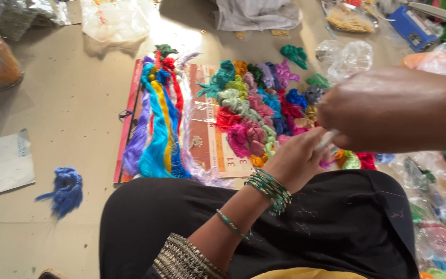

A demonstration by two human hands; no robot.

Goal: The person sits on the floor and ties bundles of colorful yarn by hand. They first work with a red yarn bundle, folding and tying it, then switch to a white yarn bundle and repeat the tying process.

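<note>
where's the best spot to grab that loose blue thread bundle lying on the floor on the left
Probably the thick bunched upper part of the blue thread bundle, pinched from above. It lies flat on the bare floor, apart from the other skeins, so nothing blocks a downward reach. Thin strands trail off to its left and lower end; gripping there would likely pull threads loose rather than lift the whole bundle.

Hands in view: 2, left hand (298, 157) and right hand (383, 111), w/ 1 pale strand (326, 138) between them. Flat board (207, 139): 1; long thread skeins (158, 124) laid on it approx. 7–8, colours overlap so exact no. not readable; short knotted thread bundles (256, 116) 20+, too tangled to count. Loose blue tuft (67, 190) on floor: 1; paper sheet (1, 163): 1; blue box (413, 27): 1.
</note>
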